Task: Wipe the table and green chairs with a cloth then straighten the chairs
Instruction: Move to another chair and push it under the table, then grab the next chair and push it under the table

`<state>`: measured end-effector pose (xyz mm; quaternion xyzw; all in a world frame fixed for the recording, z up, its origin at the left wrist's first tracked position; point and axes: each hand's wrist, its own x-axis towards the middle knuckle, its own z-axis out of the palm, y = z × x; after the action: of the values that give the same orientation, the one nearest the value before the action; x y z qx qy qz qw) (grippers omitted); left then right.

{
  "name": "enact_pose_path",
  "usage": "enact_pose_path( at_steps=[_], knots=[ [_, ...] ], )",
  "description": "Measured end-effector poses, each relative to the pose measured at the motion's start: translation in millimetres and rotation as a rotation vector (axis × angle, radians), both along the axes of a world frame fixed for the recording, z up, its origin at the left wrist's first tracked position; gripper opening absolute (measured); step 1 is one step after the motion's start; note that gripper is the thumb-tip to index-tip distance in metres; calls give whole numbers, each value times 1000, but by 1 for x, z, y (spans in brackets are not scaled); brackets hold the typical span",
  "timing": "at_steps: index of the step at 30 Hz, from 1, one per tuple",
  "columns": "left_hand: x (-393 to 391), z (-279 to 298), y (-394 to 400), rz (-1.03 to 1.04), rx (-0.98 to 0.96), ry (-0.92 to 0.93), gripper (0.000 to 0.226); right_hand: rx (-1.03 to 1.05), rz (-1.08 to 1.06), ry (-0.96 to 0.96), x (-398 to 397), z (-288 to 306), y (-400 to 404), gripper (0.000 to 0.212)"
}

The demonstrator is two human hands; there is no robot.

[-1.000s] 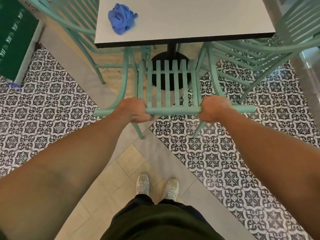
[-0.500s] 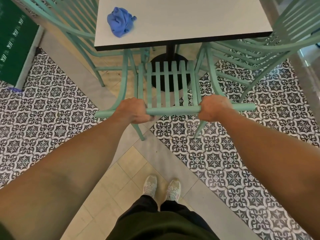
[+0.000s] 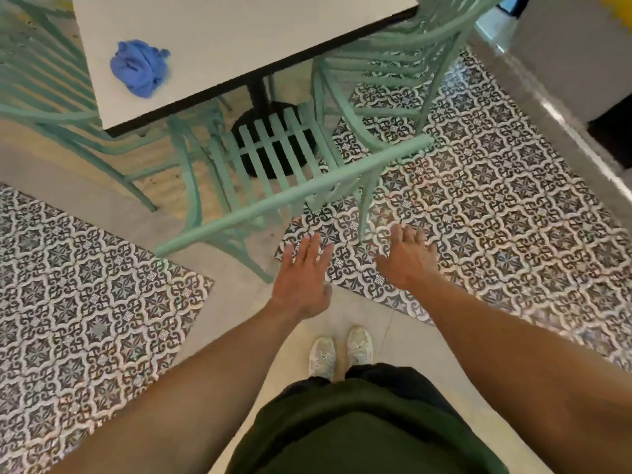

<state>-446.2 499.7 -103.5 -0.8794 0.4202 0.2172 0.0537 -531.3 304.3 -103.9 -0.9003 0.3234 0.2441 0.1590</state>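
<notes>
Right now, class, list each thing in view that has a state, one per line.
Left hand: open, off the chair.
Right hand: open, holding nothing.
Nearest green chair: upright, released, seat tucked partly under the table.
Blue cloth: crumpled on the table.

No text, label, brand, number or sign is showing legibly anywhere in this view
</notes>
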Motion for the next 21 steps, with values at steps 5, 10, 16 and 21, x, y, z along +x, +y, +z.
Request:
enact_pose_path(
  at_steps=[5,10,16,21],
  knots=[
    [-32,-7,-80,-107,190,225,65,129,-149,107,-78,-2,-32,74],
    [-46,-3,-173,-215,241,218,64,162,-331,79,-126,3,-91,80],
    [-79,1,-295,-160,326,258,67,199,-447,94,-169,-2,-197,85],
    [-108,5,-389,-99,360,264,67,232,-419,108,-201,5,-290,84]
  ],
)
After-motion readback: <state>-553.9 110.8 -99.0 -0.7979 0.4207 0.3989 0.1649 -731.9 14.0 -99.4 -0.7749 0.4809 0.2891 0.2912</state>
